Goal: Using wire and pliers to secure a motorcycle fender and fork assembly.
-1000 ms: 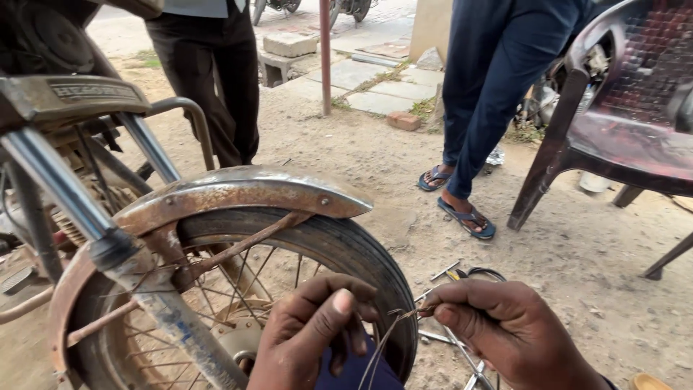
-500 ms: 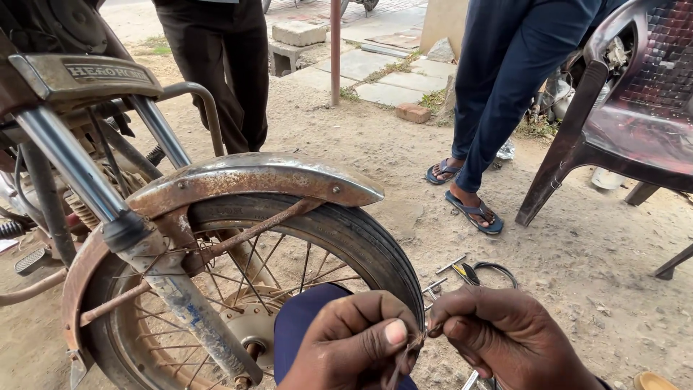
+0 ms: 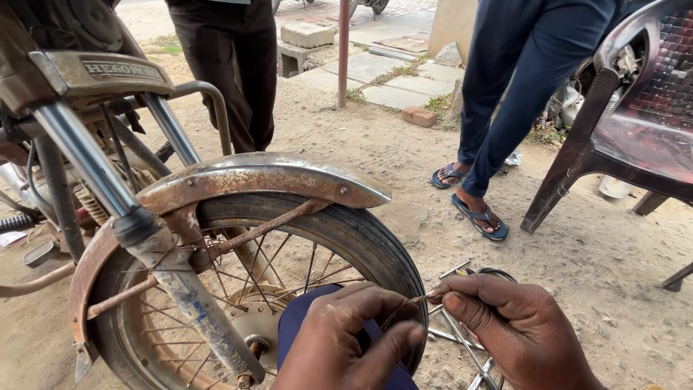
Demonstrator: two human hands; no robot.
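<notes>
My left hand (image 3: 345,339) and my right hand (image 3: 516,325) are close together at the bottom of the view, in front of a motorcycle's front wheel (image 3: 289,282). Between their fingertips they pinch a thin frayed wire cable (image 3: 411,302). The left hand grips one stretch of it and the right hand pinches its end with thumb and forefinger. A rusty mudguard (image 3: 260,177) arches over the black tyre. The fork leg (image 3: 144,238) runs down to the hub at the left.
Several metal tools (image 3: 462,339) lie on the sandy ground under my right hand. Two people stand behind, one in dark trousers (image 3: 231,65), one in blue trousers and sandals (image 3: 505,108). A dark plastic chair (image 3: 635,137) stands at the right. A brick (image 3: 420,115) and concrete slabs lie farther back.
The view has tilted down and nearer. My hands have closed together on the wire, the left hand rising in front of the tyre.
</notes>
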